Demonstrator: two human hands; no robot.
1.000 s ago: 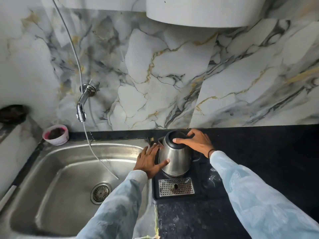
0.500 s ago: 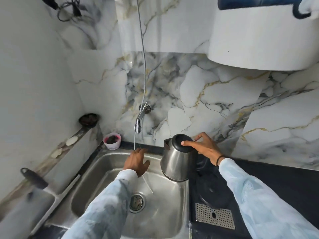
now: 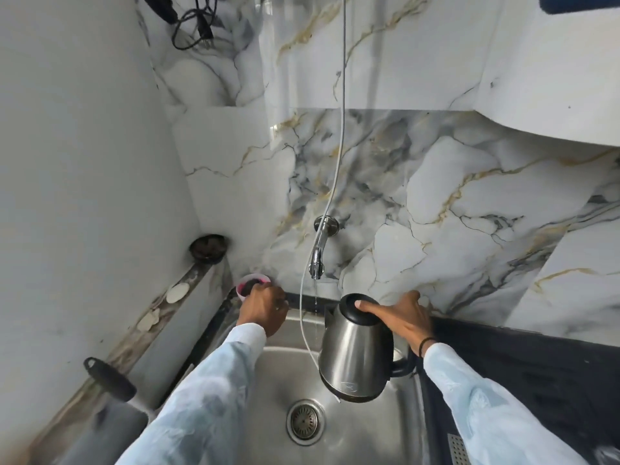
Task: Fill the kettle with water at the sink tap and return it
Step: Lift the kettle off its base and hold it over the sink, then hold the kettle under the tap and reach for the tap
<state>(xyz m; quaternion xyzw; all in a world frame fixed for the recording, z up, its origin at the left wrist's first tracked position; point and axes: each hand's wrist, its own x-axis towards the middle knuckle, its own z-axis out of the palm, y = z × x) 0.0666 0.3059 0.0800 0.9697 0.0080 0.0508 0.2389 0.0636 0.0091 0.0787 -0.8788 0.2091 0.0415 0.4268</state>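
Observation:
A steel kettle (image 3: 355, 357) with a black lid and handle hangs tilted over the right side of the steel sink (image 3: 285, 370). My right hand (image 3: 399, 317) holds it by the handle, with the thumb lying across the closed lid. The chrome tap (image 3: 318, 260) juts from the marble wall just up and left of the kettle's spout, and a thin trickle of water falls from it, beside the kettle. My left hand (image 3: 265, 310) rests at the sink's back left corner, curled over a pink cup (image 3: 253, 280); its fingertips are hidden.
A white hose (image 3: 339, 162) hangs down past the tap into the sink, near the drain (image 3: 305, 421). The black counter (image 3: 520, 364) lies to the right, with a metal grille (image 3: 458, 448). On the left ledge sit a dark dish (image 3: 208, 248) and a black-handled tool (image 3: 110, 377).
The kettle came off the counter and now hangs over the sink near the tap. My left hand left the kettle, passed under the tap and moved left to the pink cup.

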